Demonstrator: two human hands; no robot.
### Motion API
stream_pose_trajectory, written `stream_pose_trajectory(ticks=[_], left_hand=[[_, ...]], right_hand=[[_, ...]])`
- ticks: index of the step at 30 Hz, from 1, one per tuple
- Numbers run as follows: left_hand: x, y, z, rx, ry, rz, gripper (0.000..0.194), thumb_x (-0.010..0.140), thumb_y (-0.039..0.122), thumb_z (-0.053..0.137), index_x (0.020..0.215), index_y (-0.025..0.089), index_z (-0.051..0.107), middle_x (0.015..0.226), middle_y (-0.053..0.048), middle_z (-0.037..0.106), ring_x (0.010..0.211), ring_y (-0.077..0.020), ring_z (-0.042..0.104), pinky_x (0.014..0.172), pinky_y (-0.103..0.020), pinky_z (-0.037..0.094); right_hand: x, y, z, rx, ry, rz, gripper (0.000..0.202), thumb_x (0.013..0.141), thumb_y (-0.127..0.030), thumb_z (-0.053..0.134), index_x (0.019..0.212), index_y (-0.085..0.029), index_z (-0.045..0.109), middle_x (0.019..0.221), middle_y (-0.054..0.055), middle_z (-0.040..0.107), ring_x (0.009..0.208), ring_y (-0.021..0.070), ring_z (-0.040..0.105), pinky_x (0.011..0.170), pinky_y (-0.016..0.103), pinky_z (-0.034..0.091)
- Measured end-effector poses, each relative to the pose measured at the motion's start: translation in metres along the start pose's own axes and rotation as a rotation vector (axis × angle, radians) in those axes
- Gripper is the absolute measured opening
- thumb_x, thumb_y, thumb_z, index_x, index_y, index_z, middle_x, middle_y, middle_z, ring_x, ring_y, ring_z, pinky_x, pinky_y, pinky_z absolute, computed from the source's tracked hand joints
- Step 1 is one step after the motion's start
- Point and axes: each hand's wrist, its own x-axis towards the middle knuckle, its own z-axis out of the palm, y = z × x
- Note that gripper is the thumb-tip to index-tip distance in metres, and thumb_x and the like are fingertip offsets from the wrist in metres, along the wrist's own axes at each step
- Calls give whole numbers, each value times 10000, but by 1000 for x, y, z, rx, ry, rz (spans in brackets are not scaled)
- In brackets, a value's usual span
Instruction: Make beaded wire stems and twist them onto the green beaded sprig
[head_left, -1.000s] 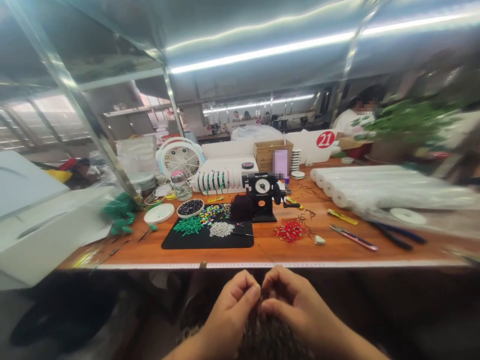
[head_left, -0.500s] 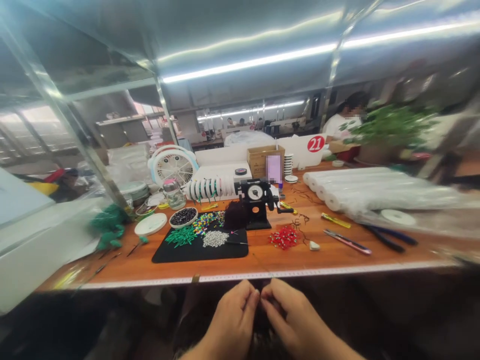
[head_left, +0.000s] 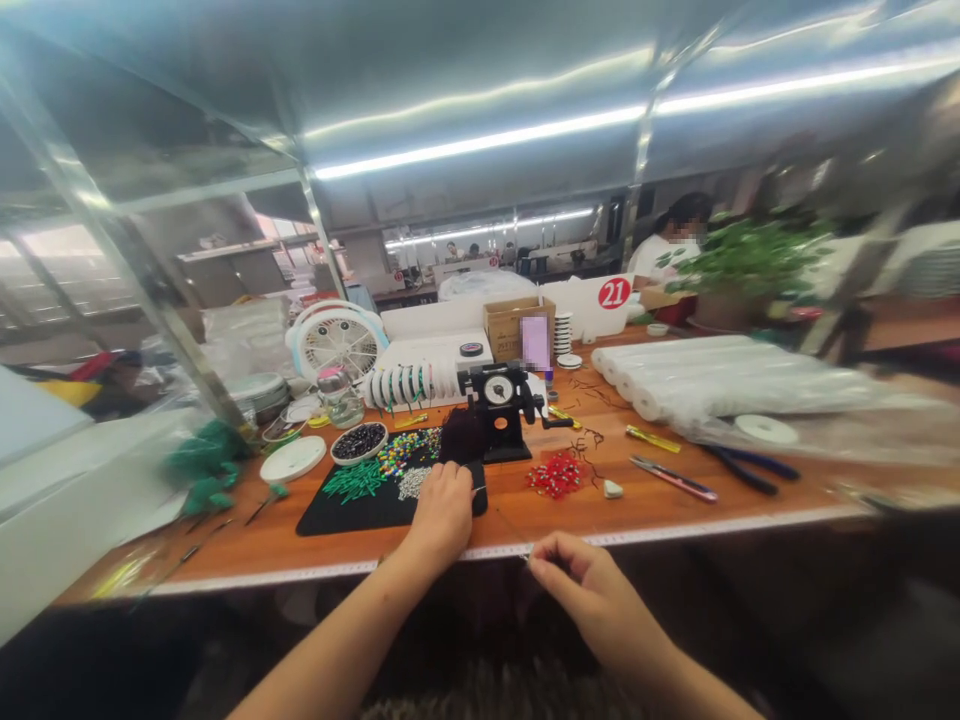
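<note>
My left hand [head_left: 444,508] reaches onto the black mat [head_left: 352,512] on the wooden table, its fingers over the pile of small silver beads [head_left: 411,483]; whether it grips anything is hidden. My right hand [head_left: 581,580] stays at the table's near edge with thumb and fingers pinched, apparently on a thin dark thread that I can barely see. Green tube beads [head_left: 355,480] and mixed coloured beads [head_left: 401,450] also lie on the mat. A dark tassel [head_left: 459,436] rests behind my left hand.
A black dial gauge [head_left: 496,402] stands behind the mat. Red beads [head_left: 553,474], scissors [head_left: 673,478], pliers [head_left: 742,468], a bowl of dark beads [head_left: 359,441], a fan [head_left: 335,342] and white rolls [head_left: 720,375] crowd the table. A co-worker sits far right behind a plant [head_left: 739,262].
My left hand left the right hand below the table edge and moved up and forward onto the black mat. The right hand stayed low near the edge.
</note>
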Motion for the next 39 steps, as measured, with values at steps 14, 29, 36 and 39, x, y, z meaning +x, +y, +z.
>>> stream_pose_trajectory(ticks=[14,29,36,39], left_hand=[[-92,31,-9,-1857,-525,-561,354,810,137,544,1164,149,540,609,19,519,354,-11,295,319,-140,158],[-92,32,-16,-1901,-511,-694,360,777,74,548,1128,136,600,570,28,475,366,-12,274,331,-140,141],[-95,30,-8,-1784,-437,-711,345,761,142,611,1106,157,604,567,37,481,362,-11,263,341,-145,116],[-99,32,-3,-1689,-350,-714,271,757,206,641,1023,155,632,578,34,486,388,-16,281,362,-144,147]], right_hand=[[-13,0,15,-144,34,-290,182,902,-290,426,781,-183,510,714,6,536,645,142,506,612,247,394],[-13,7,17,-275,91,-399,162,901,-218,413,787,-180,522,697,14,539,604,132,515,566,237,399],[-12,10,20,-517,95,-728,179,880,-82,405,825,-163,555,677,38,528,594,137,493,541,239,378],[-16,7,20,-467,-10,-633,190,888,-107,402,800,-166,560,694,38,533,607,133,502,555,236,391]])
